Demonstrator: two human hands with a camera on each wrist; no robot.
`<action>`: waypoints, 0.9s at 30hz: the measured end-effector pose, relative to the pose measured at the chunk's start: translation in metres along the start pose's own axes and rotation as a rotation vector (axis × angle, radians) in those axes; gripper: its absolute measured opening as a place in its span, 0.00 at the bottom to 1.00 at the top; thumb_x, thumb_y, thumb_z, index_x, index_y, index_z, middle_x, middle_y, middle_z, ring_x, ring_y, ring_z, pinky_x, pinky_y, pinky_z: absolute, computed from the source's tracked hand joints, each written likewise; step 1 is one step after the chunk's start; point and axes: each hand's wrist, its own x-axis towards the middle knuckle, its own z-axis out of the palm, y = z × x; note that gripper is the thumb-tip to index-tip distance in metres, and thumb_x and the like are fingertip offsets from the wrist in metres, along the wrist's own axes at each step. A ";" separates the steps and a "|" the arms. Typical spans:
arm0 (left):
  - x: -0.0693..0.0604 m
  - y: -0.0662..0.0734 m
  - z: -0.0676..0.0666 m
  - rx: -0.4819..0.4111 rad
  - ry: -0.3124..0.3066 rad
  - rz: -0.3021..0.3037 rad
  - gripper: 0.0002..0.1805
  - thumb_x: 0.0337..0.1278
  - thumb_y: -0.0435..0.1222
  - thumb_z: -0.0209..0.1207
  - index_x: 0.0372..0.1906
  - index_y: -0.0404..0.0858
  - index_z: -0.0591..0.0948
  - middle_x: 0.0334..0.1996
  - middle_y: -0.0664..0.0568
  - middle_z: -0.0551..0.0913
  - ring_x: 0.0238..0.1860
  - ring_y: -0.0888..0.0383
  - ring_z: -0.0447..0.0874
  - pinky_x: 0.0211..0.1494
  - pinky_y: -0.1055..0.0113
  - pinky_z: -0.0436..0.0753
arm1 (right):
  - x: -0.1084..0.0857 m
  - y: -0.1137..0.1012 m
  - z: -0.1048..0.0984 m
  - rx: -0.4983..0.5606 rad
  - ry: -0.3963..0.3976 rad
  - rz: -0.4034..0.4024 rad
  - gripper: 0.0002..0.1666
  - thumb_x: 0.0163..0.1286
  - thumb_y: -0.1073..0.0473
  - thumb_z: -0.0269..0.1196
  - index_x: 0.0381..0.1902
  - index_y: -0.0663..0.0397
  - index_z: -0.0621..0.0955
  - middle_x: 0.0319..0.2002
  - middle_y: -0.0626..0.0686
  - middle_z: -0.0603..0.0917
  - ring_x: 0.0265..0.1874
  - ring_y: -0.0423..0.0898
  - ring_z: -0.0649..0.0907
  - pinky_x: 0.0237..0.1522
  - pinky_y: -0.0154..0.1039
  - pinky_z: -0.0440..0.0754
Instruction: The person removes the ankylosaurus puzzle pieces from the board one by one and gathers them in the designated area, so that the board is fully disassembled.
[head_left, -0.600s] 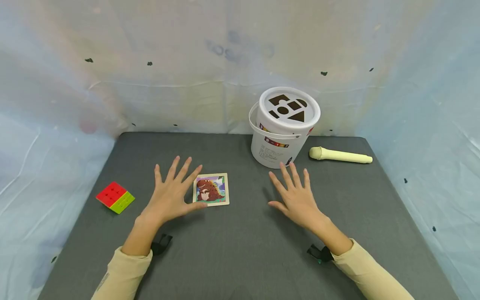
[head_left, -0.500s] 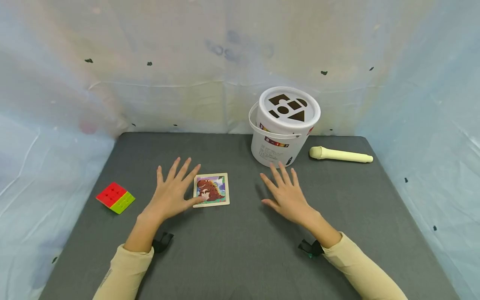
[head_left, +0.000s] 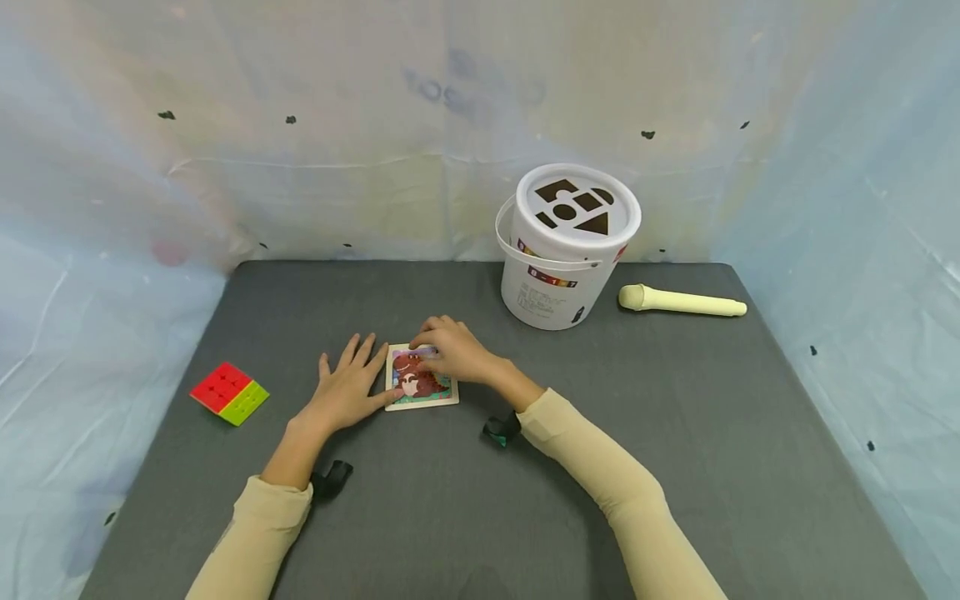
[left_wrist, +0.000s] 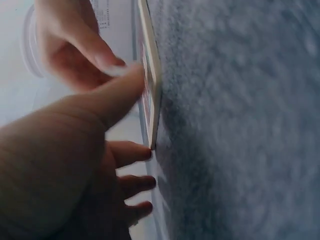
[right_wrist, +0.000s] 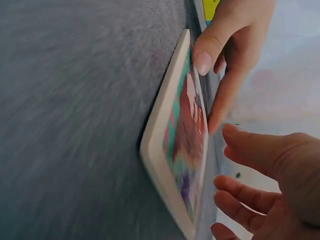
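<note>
Picture panel (head_left: pixel 422 387), square and pale-rimmed, with a dinosaur design: flat on the desk (head_left: pixel 480 500), left of centre, its position unchanged. Right hand (head_left: pixel 459 352): shifted left from the area just nearer than the white bucket (head_left: pixel 543 293), now over the panel's far right part; both hands are thus at the panel, which appears to be the item being worked on. Fingers loosely bent, thumb apart, nothing grasped; contact with the panel's face cannot be told. Left hand (head_left: pixel 343 398): fingers spread and straight, nothing gripped, index fingertip at the panel's far left corner, thumb over its near left part.
</note>
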 end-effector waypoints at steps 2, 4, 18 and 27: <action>0.000 -0.002 0.000 -0.014 -0.022 -0.012 0.50 0.63 0.60 0.59 0.78 0.35 0.56 0.78 0.33 0.47 0.77 0.34 0.38 0.63 0.21 0.39 | 0.012 -0.002 0.006 -0.014 -0.028 0.014 0.21 0.67 0.51 0.69 0.56 0.51 0.85 0.53 0.52 0.79 0.49 0.48 0.75 0.49 0.45 0.71; 0.001 -0.003 0.000 -0.021 -0.042 -0.023 0.50 0.64 0.61 0.58 0.79 0.36 0.55 0.78 0.34 0.46 0.77 0.34 0.37 0.63 0.20 0.38 | 0.020 -0.004 0.010 -0.028 -0.042 0.033 0.22 0.66 0.50 0.70 0.55 0.49 0.85 0.53 0.51 0.78 0.49 0.47 0.75 0.49 0.43 0.71; -0.001 -0.004 0.001 -0.015 -0.059 -0.039 0.51 0.63 0.64 0.54 0.80 0.39 0.53 0.79 0.37 0.45 0.78 0.35 0.39 0.63 0.20 0.40 | 0.029 -0.013 0.026 0.032 -0.019 0.124 0.18 0.66 0.53 0.71 0.52 0.52 0.86 0.48 0.50 0.77 0.44 0.44 0.76 0.47 0.39 0.74; 0.001 -0.007 0.002 -0.012 -0.069 -0.043 0.51 0.63 0.66 0.52 0.80 0.41 0.52 0.80 0.39 0.43 0.78 0.36 0.37 0.64 0.21 0.38 | 0.029 -0.013 0.030 0.129 0.038 0.159 0.17 0.64 0.56 0.72 0.49 0.56 0.87 0.45 0.51 0.78 0.40 0.42 0.76 0.39 0.33 0.75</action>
